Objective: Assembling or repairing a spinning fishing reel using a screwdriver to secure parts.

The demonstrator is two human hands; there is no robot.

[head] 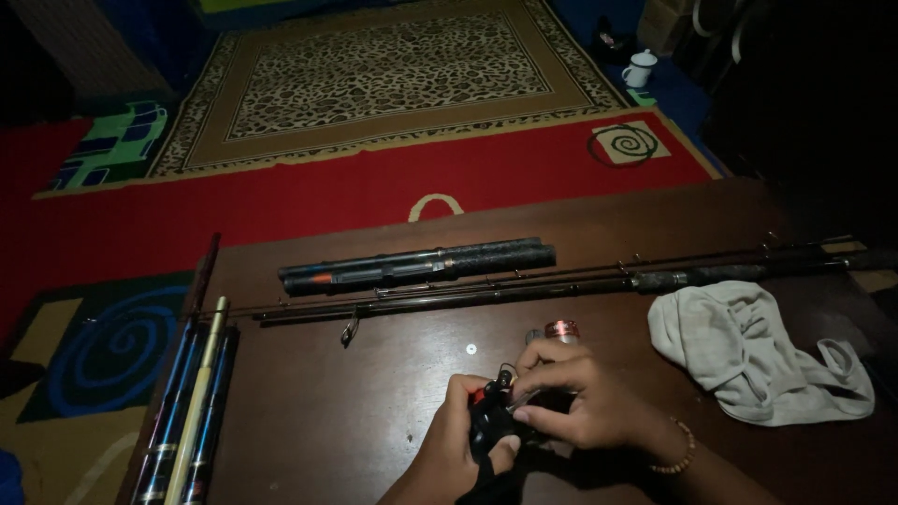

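My left hand and my right hand meet low in the middle of a dark brown table. Both grip a black fishing reel with red trim; its spool end sticks out beyond my right fingers. The left hand cradles the reel body from below. The right hand's fingers pinch a small part on top of it. A bead bracelet sits on my right wrist.
Long thin fishing rods lie across the table behind my hands, beside two dark rod tubes. Several rods lie along the left edge. A crumpled grey cloth lies at right. Patterned rugs and a white mug lie beyond.
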